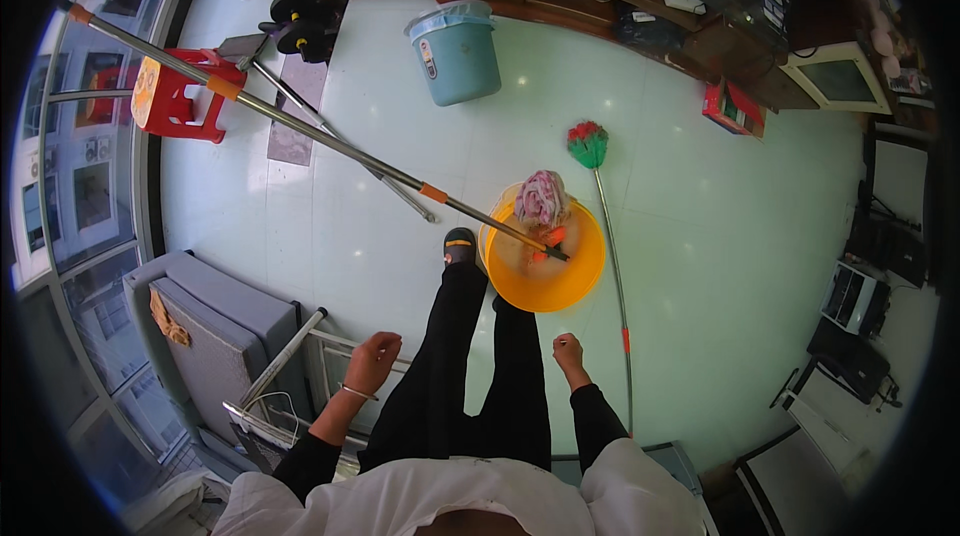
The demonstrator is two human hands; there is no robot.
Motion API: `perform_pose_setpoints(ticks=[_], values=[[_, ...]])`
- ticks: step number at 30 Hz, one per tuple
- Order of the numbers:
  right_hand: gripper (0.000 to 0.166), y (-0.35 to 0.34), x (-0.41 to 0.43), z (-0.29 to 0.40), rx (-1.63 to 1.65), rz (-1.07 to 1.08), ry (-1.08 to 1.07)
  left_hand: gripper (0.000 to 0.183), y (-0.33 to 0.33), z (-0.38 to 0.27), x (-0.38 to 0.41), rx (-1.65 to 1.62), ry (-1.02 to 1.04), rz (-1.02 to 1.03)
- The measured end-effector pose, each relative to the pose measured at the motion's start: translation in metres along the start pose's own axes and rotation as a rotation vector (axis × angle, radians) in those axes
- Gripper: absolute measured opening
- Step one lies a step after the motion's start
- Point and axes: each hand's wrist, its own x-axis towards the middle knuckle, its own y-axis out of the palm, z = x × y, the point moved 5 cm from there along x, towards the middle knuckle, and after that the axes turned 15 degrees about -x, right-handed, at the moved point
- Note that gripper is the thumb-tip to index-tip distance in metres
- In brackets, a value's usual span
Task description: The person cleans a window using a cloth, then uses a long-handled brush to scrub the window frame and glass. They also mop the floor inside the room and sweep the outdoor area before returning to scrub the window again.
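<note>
My left hand (375, 362) hangs beside my left thigh, empty, its fingers loosely curled and a bangle on the wrist. To the right of my legs, my right hand (568, 352) is curled into a loose fist, with nothing visible in it. A yellow bucket (555, 296) of murky water stands on the floor just ahead of my feet. A pink patterned cloth (541, 198) is bunched on its far rim. Inside lies something orange (553, 237), partly under water. A long metal pole (330, 140) with orange bands slants from the bucket to the upper left.
A green-and-red duster (588, 146) lies right of the bucket. Ahead are a blue-green bin (457, 67), a red plastic stool (184, 104) and a long-handled tool (337, 134) on the floor. A grey folded bed or sofa (217, 341) and metal frame (277, 363) stand at left.
</note>
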Motion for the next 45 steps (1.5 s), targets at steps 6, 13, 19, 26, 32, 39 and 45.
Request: perform_pose_setpoints(ticks=[6, 13, 19, 26, 32, 39, 45], values=[[0.012, -0.04, -0.014, 0.03, 0.325, 0.165, 0.04, 0.015, 0.004, 0.014, 0.018, -0.108, 0.044, -0.063], [0.014, -0.061, 0.067, 0.092, -0.207, 0.119, -0.405, 0.015, 0.042, 0.004, -0.043, -0.315, 0.065, -0.108], [0.011, -0.097, 0.093, 0.33, 0.144, 0.126, -0.754, 0.018, 0.05, 0.029, -0.085, -0.402, -0.034, -0.256], [0.013, -0.083, 0.001, 0.33, 0.093, 0.146, -0.806, 0.016, 0.065, 0.02, -0.09, -0.492, 0.068, -0.229], [0.017, -0.099, 0.006, 0.102, -0.154, -0.165, -0.511, 0.01, 0.037, -0.065, -0.03, -0.208, 0.334, 0.002], [0.019, -0.076, -0.172, -0.142, 0.029, -0.43, 0.199, 0.009, 0.029, -0.106, 0.06, 0.089, 0.573, 0.319], [0.022, 0.087, -0.365, -0.213, 0.651, -0.416, 0.721, 0.009, 0.182, -0.193, 0.016, 0.302, 0.741, 0.688]])
